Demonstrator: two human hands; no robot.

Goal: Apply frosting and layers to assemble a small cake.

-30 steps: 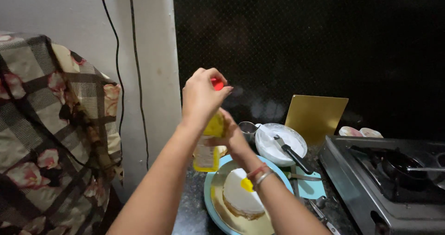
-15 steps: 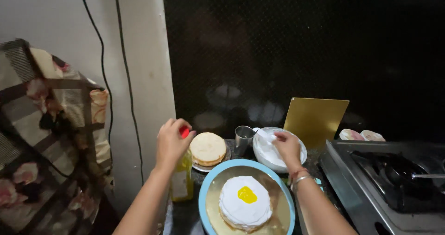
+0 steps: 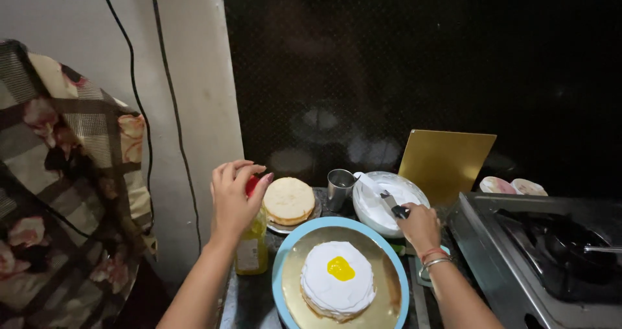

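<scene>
Landmark: round white-frosted cake (image 3: 337, 285) with a yellow blob on top, sitting on a gold board inside a light-blue round tray (image 3: 280, 283) at the near edge of the dark desk (image 3: 241, 303).
Yellow bottle: a yellow plastic squeeze bottle with a red cap (image 3: 251, 246) stands upright on the desk just left of the tray; a pale label with small print wraps its lower front.
Left hand: the left hand (image 3: 232, 199) sits on the bottle's top, fingers (image 3: 245, 168) curled closed around the red cap.
Right hand: the right hand (image 3: 420, 225), with a red thread and a metal bangle at the wrist, is behind and right of the cake; its fingers grip the black handle of a metal spatula (image 3: 389, 202).
White bowl: a round white bowl (image 3: 414, 193) stands behind the cake to the right and holds white cream; the spatula blade rests in that cream.
Steel cup: a small steel cup (image 3: 339, 186) stands just left of the bowl; its contents cannot be seen.
Bare sponge: a plain round sponge layer (image 3: 289, 199) lies on a small plate behind the cake, just beside the bottle.
Gold board: a square gold card board (image 3: 446, 164) leans on the dark wall behind the bowl.
Stove: a steel gas stove (image 3: 518, 258) carrying a dark pan (image 3: 570, 248) fills the space right of the cake.
Left side: a checked floral cloth (image 3: 58, 193) hangs far left of the cake, with black cables (image 3: 139, 108) down the pale wall.
</scene>
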